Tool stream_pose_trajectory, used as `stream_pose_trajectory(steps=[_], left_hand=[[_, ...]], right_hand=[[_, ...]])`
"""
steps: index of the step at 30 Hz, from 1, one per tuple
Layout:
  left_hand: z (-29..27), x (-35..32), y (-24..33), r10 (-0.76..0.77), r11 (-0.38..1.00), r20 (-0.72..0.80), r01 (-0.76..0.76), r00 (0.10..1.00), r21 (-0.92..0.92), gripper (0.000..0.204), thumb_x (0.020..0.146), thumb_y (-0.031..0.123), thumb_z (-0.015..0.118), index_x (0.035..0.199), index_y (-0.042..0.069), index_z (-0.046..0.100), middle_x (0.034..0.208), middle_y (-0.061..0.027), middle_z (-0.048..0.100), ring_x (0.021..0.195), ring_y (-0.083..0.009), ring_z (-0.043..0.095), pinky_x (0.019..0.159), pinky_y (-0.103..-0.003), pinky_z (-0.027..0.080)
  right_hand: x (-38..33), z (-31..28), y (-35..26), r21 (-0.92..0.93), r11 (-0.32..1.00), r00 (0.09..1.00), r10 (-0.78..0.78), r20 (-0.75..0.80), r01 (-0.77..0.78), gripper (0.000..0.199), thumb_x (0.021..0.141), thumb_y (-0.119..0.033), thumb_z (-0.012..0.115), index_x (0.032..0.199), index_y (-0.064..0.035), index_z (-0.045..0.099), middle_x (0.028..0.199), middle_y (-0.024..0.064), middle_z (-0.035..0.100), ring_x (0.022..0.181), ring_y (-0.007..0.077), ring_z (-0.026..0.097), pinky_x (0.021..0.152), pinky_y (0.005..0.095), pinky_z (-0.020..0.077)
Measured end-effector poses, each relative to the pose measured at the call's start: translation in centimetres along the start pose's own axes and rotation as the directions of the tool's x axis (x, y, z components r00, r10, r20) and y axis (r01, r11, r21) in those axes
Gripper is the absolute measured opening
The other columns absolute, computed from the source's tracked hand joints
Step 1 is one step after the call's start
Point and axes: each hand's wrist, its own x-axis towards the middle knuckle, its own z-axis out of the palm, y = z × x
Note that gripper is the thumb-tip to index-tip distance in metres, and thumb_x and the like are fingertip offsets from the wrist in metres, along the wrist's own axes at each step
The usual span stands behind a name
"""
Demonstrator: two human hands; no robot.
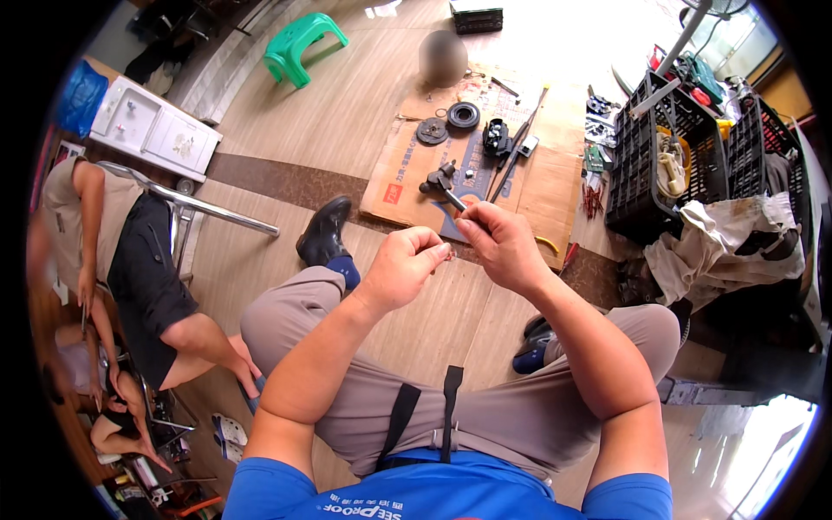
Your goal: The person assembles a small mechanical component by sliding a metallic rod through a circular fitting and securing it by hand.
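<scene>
My left hand point(400, 267) is closed in a pinch, with a tiny reddish bit at the fingertips, too small to name. Just to its right, my right hand point(504, 246) grips a short dark rod-like tool point(455, 202) that points up and left. Below the hands on the floor lies a flattened cardboard sheet point(394, 156). On it are a dark knobbed part point(439, 178), a black ring point(464, 115), a round dark disc point(432, 132), a black mechanical part point(496, 137) and long thin dark rods point(511, 156).
Black plastic crates point(650, 165) with tools and a dirty white cloth point(728, 243) stand at the right. A green stool point(303, 43) is at the back left. Seated people point(139, 260) and a metal rail point(225, 217) occupy the left side.
</scene>
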Motion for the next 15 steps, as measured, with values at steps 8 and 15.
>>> stream_pose_trajectory(steps=[8, 15], left_hand=[[0.1, -0.1, 0.1, -0.004, 1.0, 0.017, 0.004, 1.0, -0.001, 0.014, 0.094, 0.013, 0.06, 0.087, 0.001, 0.063, 0.077, 0.0013, 0.06, 0.07, -0.0059, 0.053, 0.064, -0.023, 0.044], [0.1, 0.0, -0.3, -0.002, 1.0, 0.033, 0.003, 0.999, -0.022, 0.013, 0.094, 0.011, 0.06, 0.087, 0.001, 0.063, 0.077, 0.001, 0.061, 0.071, -0.0062, 0.053, 0.064, -0.023, 0.045]], right_hand=[[-0.1, 0.1, 0.0, -0.015, 0.999, 0.999, -0.052, 0.013, 0.052, 0.014, 0.091, -0.015, 0.064, 0.09, -0.0006, 0.062, 0.075, 0.0192, 0.064, 0.068, 0.0334, 0.064, 0.062, 0.038, 0.0481], [-0.2, -0.1, -0.7, -0.034, 0.999, 0.999, -0.033, 0.03, 0.034, 0.014, 0.09, -0.015, 0.065, 0.09, -0.0011, 0.063, 0.076, 0.0192, 0.064, 0.07, 0.0345, 0.064, 0.062, 0.0385, 0.0489]])
